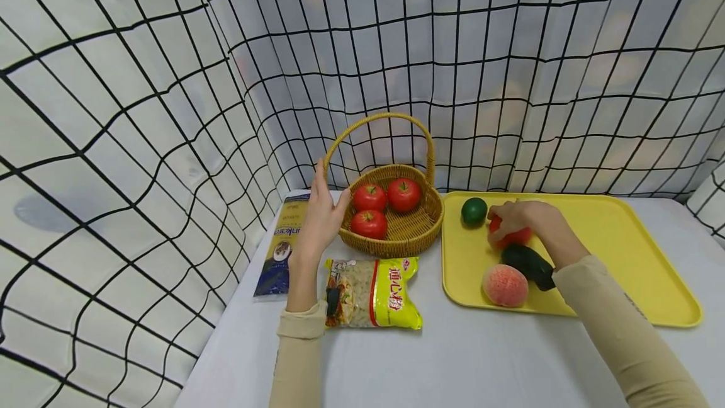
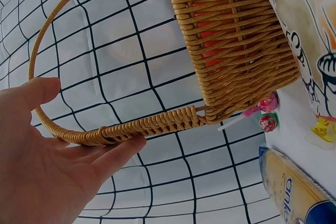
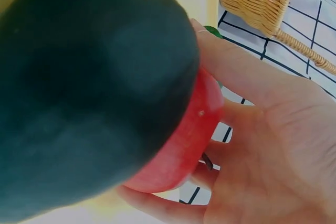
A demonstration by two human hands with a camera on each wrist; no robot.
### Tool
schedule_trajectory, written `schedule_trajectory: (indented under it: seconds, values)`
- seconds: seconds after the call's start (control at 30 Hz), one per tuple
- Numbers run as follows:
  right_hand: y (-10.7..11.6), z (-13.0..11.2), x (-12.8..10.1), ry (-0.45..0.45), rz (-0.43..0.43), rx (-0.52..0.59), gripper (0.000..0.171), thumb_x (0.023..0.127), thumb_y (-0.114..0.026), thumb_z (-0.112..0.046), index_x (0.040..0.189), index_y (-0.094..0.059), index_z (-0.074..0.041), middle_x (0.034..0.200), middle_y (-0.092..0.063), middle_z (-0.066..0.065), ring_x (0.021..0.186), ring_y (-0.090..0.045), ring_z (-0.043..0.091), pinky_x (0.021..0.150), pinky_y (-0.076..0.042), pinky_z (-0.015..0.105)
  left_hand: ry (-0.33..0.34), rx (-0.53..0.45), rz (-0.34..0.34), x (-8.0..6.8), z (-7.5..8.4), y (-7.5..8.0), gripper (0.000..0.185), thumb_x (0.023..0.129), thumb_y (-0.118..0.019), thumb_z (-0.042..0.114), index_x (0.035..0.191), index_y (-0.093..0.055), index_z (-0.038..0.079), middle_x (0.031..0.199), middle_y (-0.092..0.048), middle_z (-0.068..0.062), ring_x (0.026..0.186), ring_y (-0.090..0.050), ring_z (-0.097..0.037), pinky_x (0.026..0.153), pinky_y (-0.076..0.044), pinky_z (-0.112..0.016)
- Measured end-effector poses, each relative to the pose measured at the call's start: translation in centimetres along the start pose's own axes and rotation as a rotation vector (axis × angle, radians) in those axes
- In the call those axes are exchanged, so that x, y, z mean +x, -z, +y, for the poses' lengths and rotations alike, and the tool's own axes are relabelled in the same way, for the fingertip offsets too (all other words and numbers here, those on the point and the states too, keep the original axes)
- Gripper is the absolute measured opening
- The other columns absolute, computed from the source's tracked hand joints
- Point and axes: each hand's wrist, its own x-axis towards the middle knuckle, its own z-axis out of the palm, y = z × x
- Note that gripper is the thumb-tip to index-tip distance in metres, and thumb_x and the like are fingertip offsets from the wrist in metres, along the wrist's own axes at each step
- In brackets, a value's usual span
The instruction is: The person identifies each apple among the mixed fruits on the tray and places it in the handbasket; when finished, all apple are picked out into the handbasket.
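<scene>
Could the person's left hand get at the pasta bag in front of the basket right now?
Probably yes. The left hand rests on the basket by its handle, with straight fingers and nothing gripped. The pasta bag lies on the table just beside that forearm, with nothing on top of it or in between.

Cucumber [image 1: 528, 264] crowds the apple [image 1: 511, 236] (tray's [image 1: 634, 250] right open).

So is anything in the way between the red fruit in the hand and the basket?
Only the green ball sits near that path, on the tray. The right hand grips the red fruit; the left hand touches the basket handle, off to the far side.
</scene>
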Motion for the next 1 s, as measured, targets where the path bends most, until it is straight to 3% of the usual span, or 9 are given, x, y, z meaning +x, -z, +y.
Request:
schedule_trajectory:
  seconds: [0.33,0.57,0.9,1.0]
  values:
    - [-0.6,-0.1,0.4,0.008,0.010,-0.010,0.074,0.087,-0.070,-0.041,0.148,-0.047,-0.006,0.125,-0.052,0.024,0.113,-0.049,0.042,0.093,-0.049,0.057,-0.002,-0.010,0.002,-0.1,0.1,0.0,0.084,0.109,-0.046,0.042,0.161,0.019,0.039,0.175,0.009,-0.005,0.162,-0.008,-0.035,0.128,-0.022,-0.060]
    - [-0.9,0.0,0.7,0.011,0.029,-0.005,0.074,0.087,-0.073,-0.042,0.145,-0.048,-0.004,0.123,-0.051,0.025,0.112,-0.049,0.043,0.093,-0.050,0.058,-0.012,-0.004,0.007,0.2,0.0,0.0,0.083,0.108,-0.044,0.049,0.161,0.019,0.040,0.175,0.006,-0.007,0.161,-0.010,-0.035,0.127,-0.024,-0.059]
    - [-1.3,0.2,0.7,0.072,0.102,0.023,0.065,0.086,-0.075,-0.037,0.138,-0.054,-0.004,0.115,-0.054,0.023,0.105,-0.050,0.039,0.083,-0.052,0.050,-0.009,-0.016,0.004,0.1,0.0,0.0,0.084,0.109,-0.047,0.041,0.162,0.018,0.038,0.175,0.007,-0.005,0.161,-0.011,-0.036,0.128,-0.023,-0.059]
    - [-1.4,0.0,0.0,0.086,0.172,0.019,0.063,0.086,-0.076,-0.035,0.137,-0.054,-0.004,0.118,-0.054,0.026,0.105,-0.050,0.040,0.081,-0.053,0.050,-0.012,-0.017,0.003,0.1,0.0,-0.1,0.085,0.108,-0.048,0.040,0.162,0.018,0.037,0.175,0.007,-0.006,0.161,-0.013,-0.037,0.127,-0.024,-0.059]
